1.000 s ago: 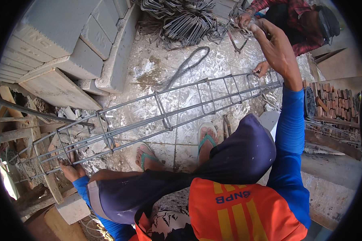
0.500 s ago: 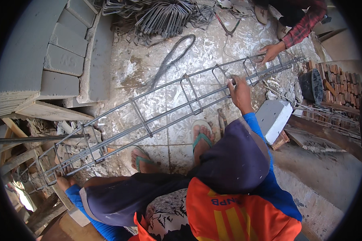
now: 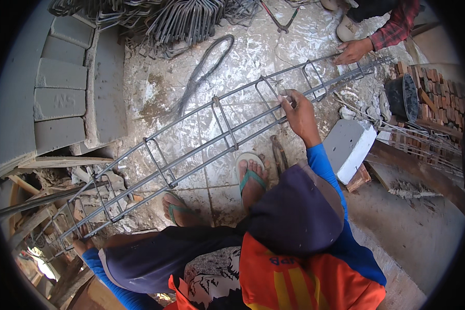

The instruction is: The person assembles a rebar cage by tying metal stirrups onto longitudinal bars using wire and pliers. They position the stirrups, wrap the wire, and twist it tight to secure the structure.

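A long rebar cage (image 3: 194, 144) of straight steel bars and bent stirrups runs diagonally in front of me, from lower left to upper right. Its near left end is in my left hand (image 3: 81, 244), whose fingers are closed around a lower bar and partly hidden. Farther along, my right hand (image 3: 301, 118) has curled fingers closed at the bars, just right of a stirrup; the exact grip is partly covered. At the far end, another person's hand (image 3: 354, 51) in a checked sleeve rests on the upper bar.
Bent stirrups (image 3: 186, 20) are heaped at the back, near a loop of thin wire (image 3: 204, 70) and long-handled cutters (image 3: 281, 23). Grey blocks (image 3: 62, 101) stand left. A pale block (image 3: 350, 147), black bucket (image 3: 402, 98) and bricks (image 3: 439, 95) are right. Pincers (image 3: 279, 154) lie by my foot.
The view has turned slightly, so cage and floor items appear farther left. My right hand's fingers have shifted slightly on the cage. The other person's hand has slid toward the far end.
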{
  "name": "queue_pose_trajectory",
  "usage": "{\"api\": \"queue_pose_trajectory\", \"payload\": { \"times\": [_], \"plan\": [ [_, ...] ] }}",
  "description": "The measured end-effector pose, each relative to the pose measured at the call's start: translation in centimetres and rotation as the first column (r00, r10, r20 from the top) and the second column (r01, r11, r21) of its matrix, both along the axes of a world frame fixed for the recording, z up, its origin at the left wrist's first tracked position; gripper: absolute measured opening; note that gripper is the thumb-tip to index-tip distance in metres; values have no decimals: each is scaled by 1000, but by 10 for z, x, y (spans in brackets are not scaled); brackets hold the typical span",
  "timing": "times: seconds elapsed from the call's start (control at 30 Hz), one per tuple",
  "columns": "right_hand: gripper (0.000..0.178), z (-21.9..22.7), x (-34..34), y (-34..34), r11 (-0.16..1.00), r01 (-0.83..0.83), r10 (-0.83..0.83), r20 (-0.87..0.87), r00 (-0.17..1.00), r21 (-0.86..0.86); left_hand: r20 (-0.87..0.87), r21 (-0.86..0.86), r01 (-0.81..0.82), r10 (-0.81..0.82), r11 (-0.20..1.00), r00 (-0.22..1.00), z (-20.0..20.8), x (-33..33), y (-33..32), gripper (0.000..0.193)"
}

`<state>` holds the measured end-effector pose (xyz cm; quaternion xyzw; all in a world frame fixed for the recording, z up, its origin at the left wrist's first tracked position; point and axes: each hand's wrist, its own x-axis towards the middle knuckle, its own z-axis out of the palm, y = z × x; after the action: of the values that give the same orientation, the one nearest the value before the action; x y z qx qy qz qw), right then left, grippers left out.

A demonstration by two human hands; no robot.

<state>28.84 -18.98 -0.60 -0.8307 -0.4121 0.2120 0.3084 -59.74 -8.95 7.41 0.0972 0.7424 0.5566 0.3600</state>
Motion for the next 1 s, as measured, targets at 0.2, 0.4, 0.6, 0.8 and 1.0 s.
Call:
{"api": "queue_pose_trajectory", "payload": {
  "times": [0.2, 0.4, 0.6, 0.8, 1.0],
  "plan": [
    [41, 18, 14, -25, 932, 321, -300, -138, 944, 165, -201, -127, -17, -10, 992, 980, 45, 36, -9, 59],
    [28, 40, -21, -61, 908, 382, -197, -627, 754, 175, -753, -161, 729, -560, 666, 345, 170, 335, 18, 41],
    [19, 35, -51, -71, 938, 304, -80, -753, 653, 164, -199, -109, 842, -818, -529, -540, 59, 584, -13, 33],
    [20, 25, -53, -78, 971, 229, -118, -700, 705, 67, -403, -310, 855, -757, -416, -514, -43, 677, -95, 43],
    [19, 21, -53, -62, 890, 454, -156, -962, 224, -38, -456, -240, 922, -803, -304, -383, -64, 683, -110, 38]
  ]
}}
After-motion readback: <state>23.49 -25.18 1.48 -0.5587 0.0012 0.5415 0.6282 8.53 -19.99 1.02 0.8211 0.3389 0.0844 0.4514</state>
